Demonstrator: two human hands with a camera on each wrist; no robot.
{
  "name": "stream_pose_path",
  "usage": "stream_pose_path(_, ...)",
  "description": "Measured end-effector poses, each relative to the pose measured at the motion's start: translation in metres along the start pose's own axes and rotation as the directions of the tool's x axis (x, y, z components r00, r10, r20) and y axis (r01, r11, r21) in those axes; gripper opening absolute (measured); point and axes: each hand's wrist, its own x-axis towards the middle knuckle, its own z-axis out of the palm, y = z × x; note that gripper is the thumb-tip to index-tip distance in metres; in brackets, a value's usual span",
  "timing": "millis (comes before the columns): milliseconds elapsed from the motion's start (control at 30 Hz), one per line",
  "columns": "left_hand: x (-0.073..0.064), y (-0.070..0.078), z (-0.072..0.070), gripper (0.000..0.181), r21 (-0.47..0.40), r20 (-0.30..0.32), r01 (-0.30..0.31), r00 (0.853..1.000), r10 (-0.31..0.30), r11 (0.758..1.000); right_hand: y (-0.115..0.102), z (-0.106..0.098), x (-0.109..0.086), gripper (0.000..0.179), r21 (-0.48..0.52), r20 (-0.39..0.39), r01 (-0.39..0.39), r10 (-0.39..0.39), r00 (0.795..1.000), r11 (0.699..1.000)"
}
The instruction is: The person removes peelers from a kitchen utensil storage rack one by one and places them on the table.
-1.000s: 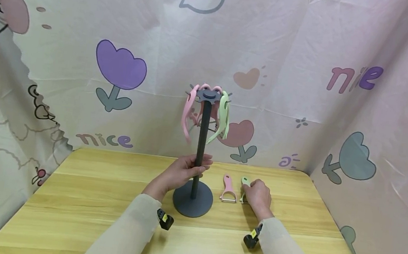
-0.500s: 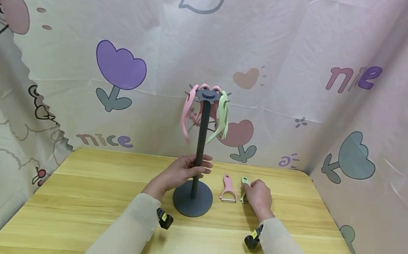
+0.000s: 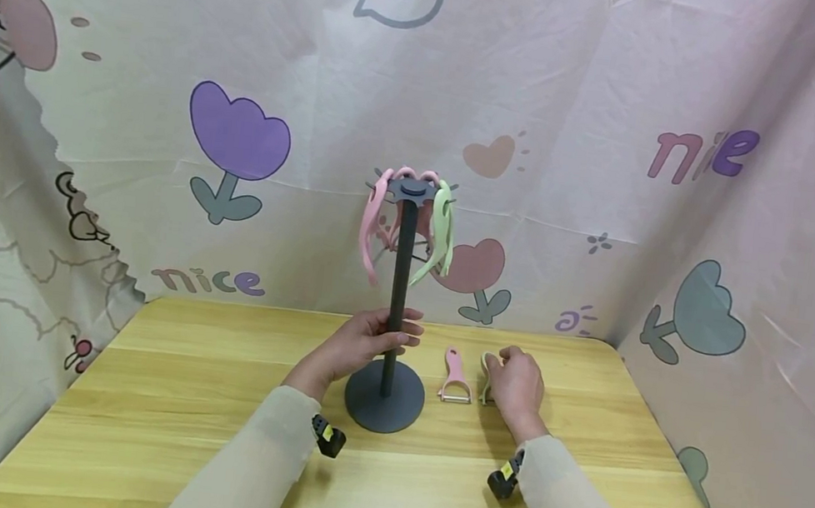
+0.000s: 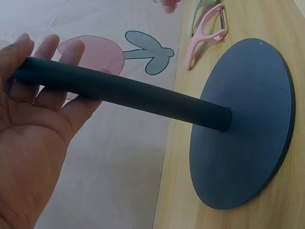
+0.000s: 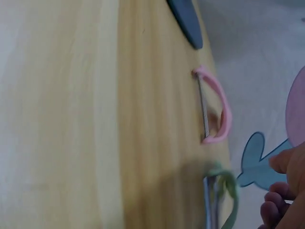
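Note:
My left hand [image 3: 359,345] holds the dark grey pole [image 3: 399,287] of an upright stand, thumb in front and fingers behind. Pink peelers [image 3: 370,229] and green peelers [image 3: 442,229] hang from the hooks at its top. To the right of the round base [image 4: 243,129], a pink peeler [image 3: 454,364] lies flat on the table. Beside it, my right hand [image 3: 519,388] pinches a green peeler [image 5: 233,191] by the handle. That handle is tilted up, and the hand partly covers it in the head view.
The light wooden table [image 3: 208,416] ends at a patterned cloth backdrop [image 3: 586,73] behind. Cloth also hangs at both sides. The stand's base sits near the middle of the table, left of the pink peeler.
My right hand has tilted the green peeler's handle up from the table, its fingers rising slightly. The left hand still holds the pole in the same place.

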Motion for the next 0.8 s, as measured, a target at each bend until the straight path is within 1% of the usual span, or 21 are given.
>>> stream_pose_path(67,0.000,0.000,0.000,0.040,-0.004,0.000,0.000,1.000,0.000,1.000,-0.006,-0.002,-0.001,0.037,0.033,-0.039,0.027,-0.026,0.999,0.999)
stream_pose_path(167,0.000,0.000,0.000,0.040,-0.005,-0.001,-0.001,1.000,0.001,1.000,-0.017,-0.006,-0.003,0.031,0.108,-0.086,0.064,-0.055,0.995,0.992)
stream_pose_path(333,0.000,-0.001,0.000,0.040,0.002,-0.007,-0.010,1.000,0.010,1.000,-0.045,-0.019,-0.008,0.025,0.254,-0.130,0.100,-0.068,0.989,0.962)
stream_pose_path(433,0.000,-0.002,0.000,0.039,0.010,-0.007,-0.016,1.000,0.016,1.000,-0.062,-0.028,-0.011,0.022,0.324,-0.170,0.133,-0.081,0.982,0.937)
stream_pose_path(500,0.000,-0.002,0.000,0.039,0.011,-0.005,-0.020,1.000,0.020,1.000,-0.073,-0.034,-0.014,0.021,0.361,-0.205,0.172,-0.102,0.973,0.917)
stream_pose_path(633,0.000,-0.002,0.001,0.039,0.013,-0.008,-0.021,1.000,0.021,1.000,-0.094,-0.048,-0.020,0.019,0.424,-0.269,0.255,-0.148,0.952,0.869)
stream_pose_path(800,0.000,-0.003,0.000,0.038,0.005,-0.009,-0.020,1.000,0.021,1.000,-0.116,-0.065,-0.029,0.016,0.466,-0.334,0.354,-0.209,0.919,0.811)
